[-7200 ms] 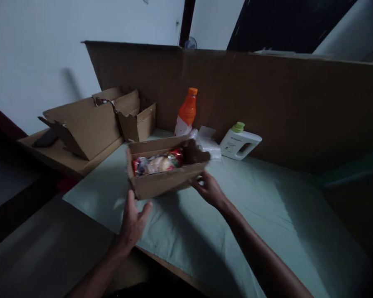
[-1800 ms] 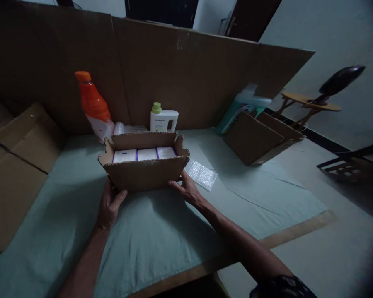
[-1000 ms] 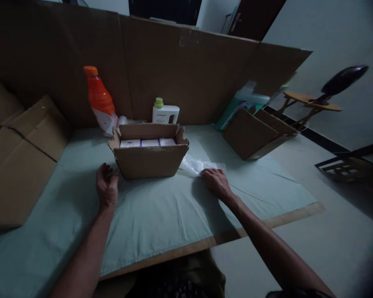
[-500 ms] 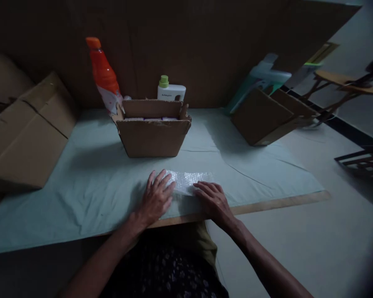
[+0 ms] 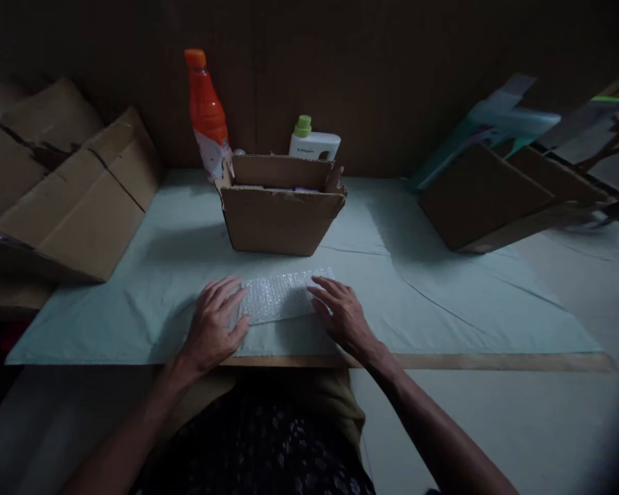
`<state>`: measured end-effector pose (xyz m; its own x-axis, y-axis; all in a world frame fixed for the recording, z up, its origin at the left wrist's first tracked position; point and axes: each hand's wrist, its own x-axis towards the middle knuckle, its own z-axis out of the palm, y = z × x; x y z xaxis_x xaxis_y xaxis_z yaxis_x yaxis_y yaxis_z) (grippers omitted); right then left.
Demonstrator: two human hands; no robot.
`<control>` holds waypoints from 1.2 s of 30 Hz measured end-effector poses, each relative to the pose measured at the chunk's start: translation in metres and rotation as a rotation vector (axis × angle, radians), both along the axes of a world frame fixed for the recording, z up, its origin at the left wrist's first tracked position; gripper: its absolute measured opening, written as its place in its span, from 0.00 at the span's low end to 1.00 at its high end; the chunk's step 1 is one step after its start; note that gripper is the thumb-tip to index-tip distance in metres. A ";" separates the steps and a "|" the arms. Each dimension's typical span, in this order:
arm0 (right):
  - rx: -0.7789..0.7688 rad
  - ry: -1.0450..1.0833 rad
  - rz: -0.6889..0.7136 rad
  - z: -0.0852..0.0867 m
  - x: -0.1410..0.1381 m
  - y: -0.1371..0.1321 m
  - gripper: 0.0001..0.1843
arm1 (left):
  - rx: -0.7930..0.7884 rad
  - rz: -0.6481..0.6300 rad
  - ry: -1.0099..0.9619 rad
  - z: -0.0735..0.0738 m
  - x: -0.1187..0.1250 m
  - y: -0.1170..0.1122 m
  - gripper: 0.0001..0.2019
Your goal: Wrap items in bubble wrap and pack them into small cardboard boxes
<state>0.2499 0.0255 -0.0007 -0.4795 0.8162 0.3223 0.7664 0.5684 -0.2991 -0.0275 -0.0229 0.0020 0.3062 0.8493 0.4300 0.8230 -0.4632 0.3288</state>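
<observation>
Head view: bubble wrap lying flat on the pale green cloth, nearer than the cardboard box and apart from it.
Left hand: fingers spread at the wrap's left end, not closed on it.
Right hand: fingers parted over the right end; no grip evident.
Step in hand: judged to be positioning the wrap.
Next move: calls for light, even fingertip contact.
</observation>
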 end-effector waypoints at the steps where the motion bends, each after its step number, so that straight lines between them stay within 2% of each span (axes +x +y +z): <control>1: -0.019 -0.023 0.015 -0.001 -0.013 0.003 0.19 | -0.035 -0.005 0.030 -0.001 0.010 0.005 0.23; 4: -0.093 -0.107 0.150 -0.012 -0.042 0.009 0.23 | -0.186 -0.062 0.177 -0.011 0.036 0.016 0.29; 6: -0.105 -0.145 0.164 -0.022 -0.029 0.007 0.24 | -0.234 -0.087 0.259 -0.021 0.039 0.017 0.30; 7: -0.098 -0.157 0.116 -0.026 -0.012 0.003 0.24 | -0.237 -0.087 0.282 -0.026 0.037 0.015 0.31; 9: -0.075 -0.167 -0.090 -0.030 0.039 -0.006 0.22 | -0.224 -0.073 0.292 -0.033 0.029 0.009 0.30; 12: -0.066 -0.146 -0.414 -0.023 0.110 -0.019 0.19 | -0.233 -0.087 0.227 -0.036 0.018 0.001 0.30; 14: -0.071 -0.080 -0.462 -0.013 0.128 -0.020 0.18 | -0.229 -0.095 0.117 -0.034 0.010 0.003 0.30; 15: -0.076 -0.024 -0.438 -0.009 0.126 -0.018 0.18 | -0.208 -0.065 0.035 -0.033 0.005 0.007 0.30; 17: -0.106 0.126 -0.359 -0.002 0.107 -0.004 0.19 | -0.136 0.074 -0.178 -0.027 -0.009 0.025 0.30; 19: -0.179 0.287 -0.290 0.001 0.077 0.022 0.24 | -0.071 0.245 -0.417 -0.019 -0.022 0.055 0.34; 21: -0.259 0.429 -0.248 0.003 0.045 0.052 0.30 | -0.079 0.339 -0.622 -0.009 -0.028 0.088 0.39; 23: -0.317 0.548 -0.202 0.005 0.021 0.080 0.36 | -0.176 0.321 -0.731 -0.002 -0.023 0.116 0.40; 25: -0.347 0.631 -0.153 0.008 0.006 0.098 0.37 | -0.260 0.232 -0.740 0.001 -0.012 0.131 0.38; 27: -0.367 0.669 -0.122 0.010 0.003 0.104 0.34 | -0.263 0.176 -0.709 0.000 0.000 0.132 0.37; 31: -0.391 0.651 -0.107 0.011 0.022 0.094 0.32 | -0.221 0.149 -0.674 -0.008 0.005 0.112 0.37; 34: -0.371 0.581 -0.166 0.004 0.037 0.080 0.33 | -0.216 0.238 -0.617 -0.015 -0.002 0.091 0.39; 36: -0.309 0.484 -0.222 -0.003 0.036 0.068 0.31 | -0.167 0.314 -0.528 -0.019 -0.001 0.073 0.39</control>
<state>0.2864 0.0937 -0.0037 -0.1456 0.9703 0.1931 0.5928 0.2418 -0.7682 -0.0288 0.0504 -0.0166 -0.1854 0.9328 0.3090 0.6182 -0.1337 0.7746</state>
